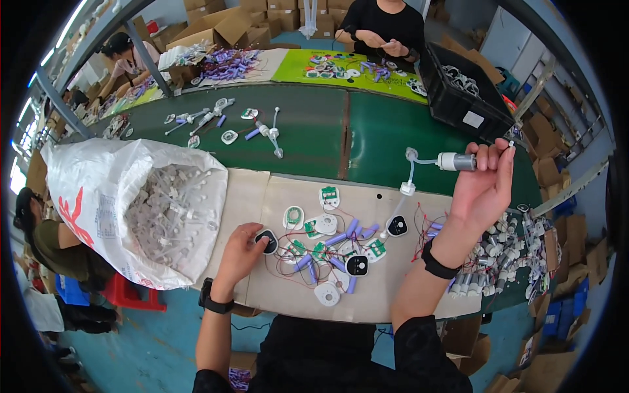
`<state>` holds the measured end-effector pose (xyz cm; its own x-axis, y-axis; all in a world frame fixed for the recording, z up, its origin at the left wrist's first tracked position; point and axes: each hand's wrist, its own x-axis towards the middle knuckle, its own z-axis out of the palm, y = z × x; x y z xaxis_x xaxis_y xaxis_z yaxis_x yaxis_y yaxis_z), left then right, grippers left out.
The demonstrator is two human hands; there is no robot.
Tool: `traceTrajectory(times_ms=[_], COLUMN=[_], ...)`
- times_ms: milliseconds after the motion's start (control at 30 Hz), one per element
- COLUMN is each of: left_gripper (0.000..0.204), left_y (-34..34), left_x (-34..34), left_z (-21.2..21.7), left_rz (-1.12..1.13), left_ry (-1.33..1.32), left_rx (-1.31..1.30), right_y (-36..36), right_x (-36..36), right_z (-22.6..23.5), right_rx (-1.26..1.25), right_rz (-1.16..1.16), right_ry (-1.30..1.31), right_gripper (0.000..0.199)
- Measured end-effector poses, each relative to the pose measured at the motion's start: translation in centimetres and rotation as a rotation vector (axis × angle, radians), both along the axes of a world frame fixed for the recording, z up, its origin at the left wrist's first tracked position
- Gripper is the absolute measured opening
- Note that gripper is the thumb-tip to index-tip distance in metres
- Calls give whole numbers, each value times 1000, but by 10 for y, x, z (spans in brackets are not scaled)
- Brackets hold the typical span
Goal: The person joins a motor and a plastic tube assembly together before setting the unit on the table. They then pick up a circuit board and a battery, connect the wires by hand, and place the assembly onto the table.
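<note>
My left hand (241,254) pinches the edge of a small white module with a black face (266,242), low over the cardboard sheet. Raised at the right, my right hand (481,187) has its fingers curled around a small grey motor pump (457,162) with a white end. From it a clear tube with a white connector (407,188) hangs down toward another black-faced module (397,226). A tiny pale piece (512,143) shows at the thumb and fingertip of that hand. Between my hands lie purple battery cells (352,227), green circuit boards (329,195), round white covers (327,294) and thin red wires.
A white woven sack (98,203) full of clear tube parts lies at the left. Piled motor pumps (488,265) crowd the right end. Beyond runs a green belt (386,134) with loose assemblies, a black crate (485,128) and a co-worker (386,33) across from me.
</note>
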<state>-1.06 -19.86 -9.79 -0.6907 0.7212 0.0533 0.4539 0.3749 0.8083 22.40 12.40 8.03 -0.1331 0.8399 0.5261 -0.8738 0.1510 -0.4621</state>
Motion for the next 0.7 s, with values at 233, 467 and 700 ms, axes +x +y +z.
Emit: traceTrajectory(times_ms=[233,467,700], left_gripper=[33,43,48], left_y=[-2,-6,32], left_x=[-4,-5,2], left_z=[27,20,27], left_rz=[-15,-142,-80], left_ry=[-62,148,421], left_rx=[-54,-30,-118], right_y=[-5,1,4], right_x=[6,15,19], right_z=[11,4,-3], right_rx=[73,84,80], right_rz=[164,201,210], right_ry=[68,39,10], right_gripper=[18,20,23])
